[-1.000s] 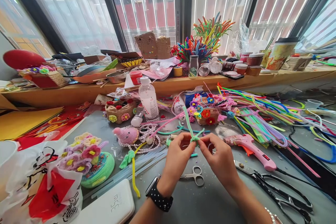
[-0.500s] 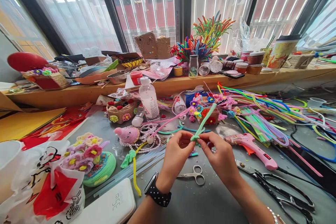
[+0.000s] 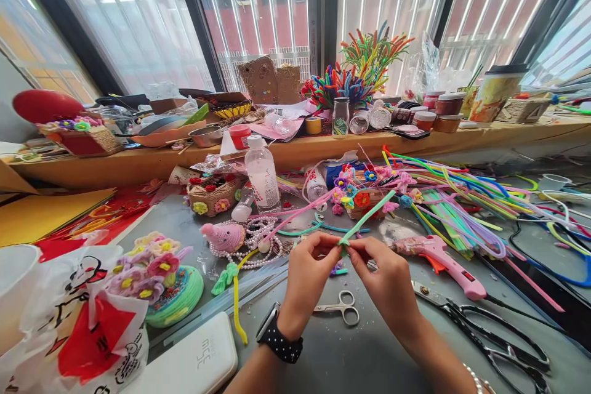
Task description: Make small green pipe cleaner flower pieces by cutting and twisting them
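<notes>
A light green pipe cleaner (image 3: 368, 217) is bunched at its lower end, and its straight length slants up to the right. My left hand (image 3: 311, 271) pinches the bunched end between thumb and forefinger. From the other side my right hand (image 3: 381, 271) pinches the same spot, its fingertips nearly touching the left ones. The exact shape of the bunch is partly covered by the fingers. Below the hands lie small silver scissors (image 3: 341, 308) on the grey table (image 3: 332, 357). Just beyond them rests a pink crocheted figure (image 3: 226, 237) beside strings of white beads (image 3: 258, 252).
To the right lie a pink glue gun (image 3: 450, 265) and large black-handled scissors (image 3: 494, 332). Many loose pipe cleaners (image 3: 462, 203) spread behind them. At left are a white power bank (image 3: 194, 357), a green flower piece (image 3: 178, 298) and a plastic bag (image 3: 87, 320). A bottle (image 3: 262, 175) stands behind.
The free length of the green pipe cleaner has tipped further to the right and lower. Both hands keep their pinch at nearly the same place.
</notes>
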The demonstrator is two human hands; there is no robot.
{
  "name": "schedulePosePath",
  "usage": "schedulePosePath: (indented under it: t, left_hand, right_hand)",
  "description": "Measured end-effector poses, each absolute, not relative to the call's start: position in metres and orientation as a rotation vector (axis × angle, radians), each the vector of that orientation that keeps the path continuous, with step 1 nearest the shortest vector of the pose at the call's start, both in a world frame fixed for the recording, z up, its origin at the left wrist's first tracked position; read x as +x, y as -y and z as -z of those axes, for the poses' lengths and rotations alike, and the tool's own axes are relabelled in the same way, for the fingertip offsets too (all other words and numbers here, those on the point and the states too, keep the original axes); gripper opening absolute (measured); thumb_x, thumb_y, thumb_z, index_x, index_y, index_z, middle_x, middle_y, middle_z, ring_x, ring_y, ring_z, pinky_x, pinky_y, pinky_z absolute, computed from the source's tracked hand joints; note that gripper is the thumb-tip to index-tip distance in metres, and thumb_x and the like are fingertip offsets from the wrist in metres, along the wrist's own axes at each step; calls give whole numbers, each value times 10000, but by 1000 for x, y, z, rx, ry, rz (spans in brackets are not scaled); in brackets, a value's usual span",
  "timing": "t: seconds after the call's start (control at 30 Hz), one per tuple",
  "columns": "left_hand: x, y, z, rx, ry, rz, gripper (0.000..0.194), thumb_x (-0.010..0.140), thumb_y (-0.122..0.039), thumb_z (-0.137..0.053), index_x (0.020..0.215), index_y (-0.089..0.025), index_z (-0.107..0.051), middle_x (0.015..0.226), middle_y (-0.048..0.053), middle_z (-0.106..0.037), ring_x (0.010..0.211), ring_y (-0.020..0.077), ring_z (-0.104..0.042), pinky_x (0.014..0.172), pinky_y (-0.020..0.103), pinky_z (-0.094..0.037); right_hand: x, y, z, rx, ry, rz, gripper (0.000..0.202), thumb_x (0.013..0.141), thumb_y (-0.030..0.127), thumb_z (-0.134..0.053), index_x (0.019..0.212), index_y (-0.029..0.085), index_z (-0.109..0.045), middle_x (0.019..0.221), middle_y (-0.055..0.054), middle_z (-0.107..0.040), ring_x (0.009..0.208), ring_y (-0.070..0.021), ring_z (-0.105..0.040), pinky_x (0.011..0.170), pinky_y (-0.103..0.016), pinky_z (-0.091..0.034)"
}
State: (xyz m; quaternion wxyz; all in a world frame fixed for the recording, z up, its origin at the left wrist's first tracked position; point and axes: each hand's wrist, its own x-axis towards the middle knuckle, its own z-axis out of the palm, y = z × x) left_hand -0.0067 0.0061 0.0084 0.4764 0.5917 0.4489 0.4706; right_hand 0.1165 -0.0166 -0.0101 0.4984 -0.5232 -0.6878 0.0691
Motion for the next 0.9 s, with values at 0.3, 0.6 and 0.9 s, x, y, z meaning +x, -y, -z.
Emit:
schedulePosePath:
  t: [0.3,0.6,0.9]
  left_hand:
    - [-6,-4,-11,1515,-1004,-1212,135,683,-233,-584,779,-167,-652,765,39,-625,714,150,-585,647,229,-481]
    - [-13,-7,-15,1591,-911,-1196,129,695,-219,-579,777,-165,-663,778,51,-597,744,148,-554,639,225,-455]
    - [-17,-13,-20,1493,-777,-1065,108,653,-219,-620,729,-147,-649,729,36,-581,702,136,-537,636,235,-439]
  right_hand:
    - [116,19,11,-1256,1644,-68,140,792,158,-428,815,185,-563,727,-49,-620,651,-166,-575,622,-290,-455]
    - [118,19,2,-1211,1450,-479,137,759,268,-502,726,181,-602,671,-34,-612,636,-162,-557,604,-276,-444]
    - [129,11,-2,-1049,1225,-982,187,721,343,-556,689,160,-582,571,27,-489,532,-91,-428,506,-205,-372]
